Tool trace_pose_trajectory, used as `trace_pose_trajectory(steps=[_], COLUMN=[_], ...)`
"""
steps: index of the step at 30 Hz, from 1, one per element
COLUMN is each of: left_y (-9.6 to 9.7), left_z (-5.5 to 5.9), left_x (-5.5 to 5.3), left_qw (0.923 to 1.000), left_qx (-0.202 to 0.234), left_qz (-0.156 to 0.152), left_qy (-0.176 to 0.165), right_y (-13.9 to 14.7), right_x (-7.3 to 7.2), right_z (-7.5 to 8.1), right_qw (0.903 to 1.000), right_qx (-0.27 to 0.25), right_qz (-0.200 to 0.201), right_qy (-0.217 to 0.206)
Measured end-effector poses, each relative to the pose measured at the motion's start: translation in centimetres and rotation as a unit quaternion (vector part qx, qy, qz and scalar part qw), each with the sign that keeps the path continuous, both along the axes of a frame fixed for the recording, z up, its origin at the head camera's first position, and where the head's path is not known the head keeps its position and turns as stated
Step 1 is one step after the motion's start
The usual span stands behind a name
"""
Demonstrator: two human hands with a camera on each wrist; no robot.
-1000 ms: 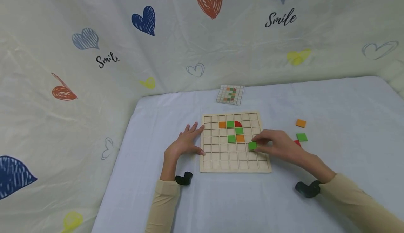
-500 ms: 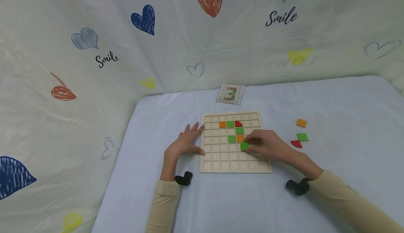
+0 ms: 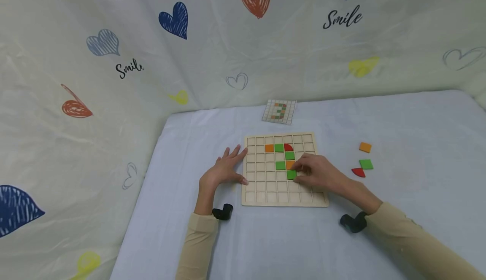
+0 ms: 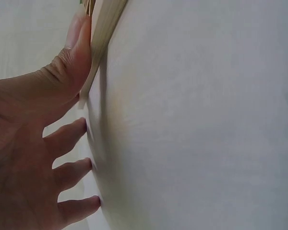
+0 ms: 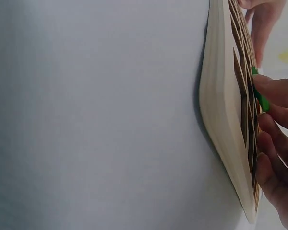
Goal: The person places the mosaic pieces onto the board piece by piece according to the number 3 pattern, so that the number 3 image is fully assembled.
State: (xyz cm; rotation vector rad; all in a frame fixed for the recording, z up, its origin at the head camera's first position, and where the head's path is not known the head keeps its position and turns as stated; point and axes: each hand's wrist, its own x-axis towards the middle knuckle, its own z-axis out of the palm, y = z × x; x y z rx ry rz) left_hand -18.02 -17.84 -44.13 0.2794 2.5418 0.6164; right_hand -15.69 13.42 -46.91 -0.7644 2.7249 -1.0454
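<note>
Head view: left hand point(image 3: 224, 171) spread against board point(image 3: 265, 186), right hand point(image 3: 318, 171) pinching green tile point(image 3: 291, 175), card point(image 3: 279, 111) beyond, loose tiles point(image 3: 366, 164) rightward.

pale backdrop point(image 3: 292, 52) | blue heart point(image 3: 176, 21) | black "Smile" lettering point(image 3: 342, 17) | white-covered table point(image 3: 281, 240)

grid board point(image 3: 262, 187) is showing pale matt wood, faintly grained | green tile point(image 3: 291, 175) is looking smooth | pattern card point(image 3: 270, 112) is looking like matt paper | bench point(image 3: 273, 246) is showing smooth matt cloth | backdrop point(image 3: 296, 60) is showing creases and a faint sheen | sleeves point(image 3: 199, 242) are showing matt cloth | wrist cameras point(image 3: 223, 212) are looking like black plastic
</note>
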Motion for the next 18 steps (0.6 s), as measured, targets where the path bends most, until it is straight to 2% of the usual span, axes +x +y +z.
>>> trace_pose_trajectory(steps=[10,18], left_y=[0.3,0.4], left_z=[0.4,0.1], left_x=[-0.3,-0.4], left_qw=[1.0,1.0], left_qx=[-0.002,-0.005], left_qz=[-0.004,-0.001], left_qy=[0.001,-0.006], right_y=[0.1,1.0], right_x=[-0.1,0.1], right_z=[0.5,0.2], right_qw=[0.9999,0.9997], right_qx=[0.005,-0.008], right_qz=[0.006,0.009], right_qy=[-0.012,0.022])
